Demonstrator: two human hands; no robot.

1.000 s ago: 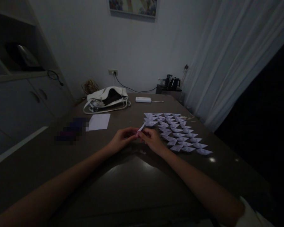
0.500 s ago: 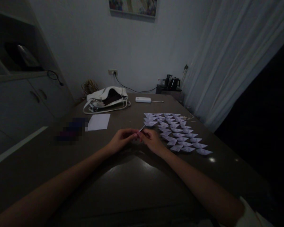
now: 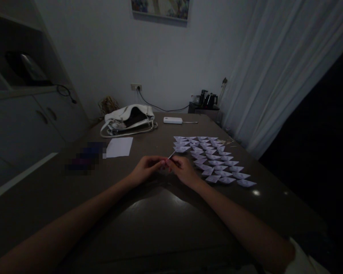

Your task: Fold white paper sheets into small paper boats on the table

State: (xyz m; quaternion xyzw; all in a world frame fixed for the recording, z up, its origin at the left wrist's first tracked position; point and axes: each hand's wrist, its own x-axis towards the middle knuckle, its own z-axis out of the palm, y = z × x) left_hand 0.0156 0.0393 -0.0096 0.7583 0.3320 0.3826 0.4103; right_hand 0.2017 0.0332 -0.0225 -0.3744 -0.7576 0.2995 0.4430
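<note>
"Paper [image 3: 172, 154], where is it?"
"Centre of the frame, its lower end pinched in my left grip [image 3: 145, 167] and right grip [image 3: 185, 170]."
"And the boats [image 3: 213, 156]?"
"In rows on the tabletop [image 3: 150, 142], right of centre, just beside my right grip. A sheet [image 3: 120, 147] lies left of centre."

Person's left hand [image 3: 146, 167] and right hand [image 3: 185, 170] bare, forearms [image 3: 91, 214] bare too. Pale off-white sleeve [image 3: 303, 259] on right arm, ending well above wrist; fabric looks plain, details dim.
</note>
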